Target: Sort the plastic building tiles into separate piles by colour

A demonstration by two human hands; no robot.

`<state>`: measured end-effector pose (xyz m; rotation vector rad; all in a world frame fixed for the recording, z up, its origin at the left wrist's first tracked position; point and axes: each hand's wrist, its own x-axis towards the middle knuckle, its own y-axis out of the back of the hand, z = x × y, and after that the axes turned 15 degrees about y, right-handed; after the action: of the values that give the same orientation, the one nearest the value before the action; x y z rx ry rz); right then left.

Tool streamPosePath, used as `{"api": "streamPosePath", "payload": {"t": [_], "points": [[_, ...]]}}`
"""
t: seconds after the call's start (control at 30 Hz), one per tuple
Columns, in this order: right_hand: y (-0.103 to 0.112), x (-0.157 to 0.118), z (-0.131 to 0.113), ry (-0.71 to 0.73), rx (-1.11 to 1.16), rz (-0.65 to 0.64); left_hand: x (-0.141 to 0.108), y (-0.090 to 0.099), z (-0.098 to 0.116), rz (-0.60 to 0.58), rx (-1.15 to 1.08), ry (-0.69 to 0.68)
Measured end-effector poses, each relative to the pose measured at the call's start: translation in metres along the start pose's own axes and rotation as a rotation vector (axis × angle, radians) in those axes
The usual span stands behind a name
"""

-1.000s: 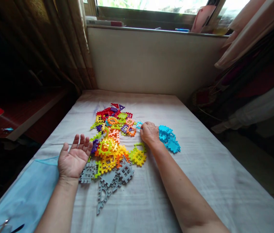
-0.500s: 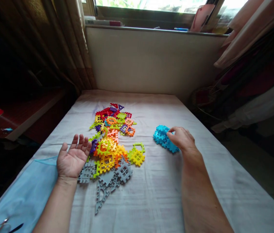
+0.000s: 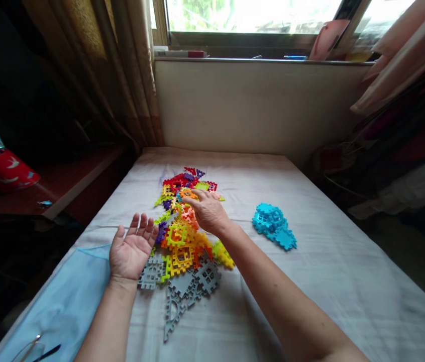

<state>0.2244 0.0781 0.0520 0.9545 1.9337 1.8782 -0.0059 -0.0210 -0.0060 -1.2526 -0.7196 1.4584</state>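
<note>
My left hand [image 3: 131,251] rests palm up at the left side of the pile, fingers loosely spread, holding nothing. Beneath its fingertips are a purple piece [image 3: 161,232] and a grey window-like building piece [image 3: 152,272]. Over the upper part of the heap reaches my right hand [image 3: 209,210], fingers stretched out and slightly apart, close to an orange square piece [image 3: 186,194]. Whether it touches that piece I cannot tell. The multicoloured heap of notched plastic building pieces [image 3: 182,256] includes red, yellow, orange, green and grey ones. A separate stack of blue pieces [image 3: 273,223] lies to the right.
A pale sheet [image 3: 257,301] covers the table. A light blue cloth [image 3: 84,286] lies at the left, with eyeglasses [image 3: 41,349] near its front. A red container [image 3: 5,168] stands on a dark wooden shelf. Behind are a low wall [image 3: 257,105] and a window.
My right hand has moved left from the blue stack to above the mixed heap, leaving the blue pieces lying there. My left hand keeps its palm-up pose. The camera view has shifted slightly.
</note>
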Motion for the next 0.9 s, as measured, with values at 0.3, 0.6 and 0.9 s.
{"api": "streamPosePath", "payload": {"t": [0.3,0.6,0.9], "points": [[0.003,0.02,0.029,-0.149,-0.101,-0.164,-0.002,-0.006,-0.005,0.012,-0.016,-0.004],[0.013,0.057,0.016,-0.147,-0.049,-0.181,-0.001,-0.001,-0.002,-0.016,-0.011,0.015],[-0.007,0.087,-0.004,-0.3,0.099,-0.21,0.001,0.006,0.0,-0.075,0.02,0.027]]}}
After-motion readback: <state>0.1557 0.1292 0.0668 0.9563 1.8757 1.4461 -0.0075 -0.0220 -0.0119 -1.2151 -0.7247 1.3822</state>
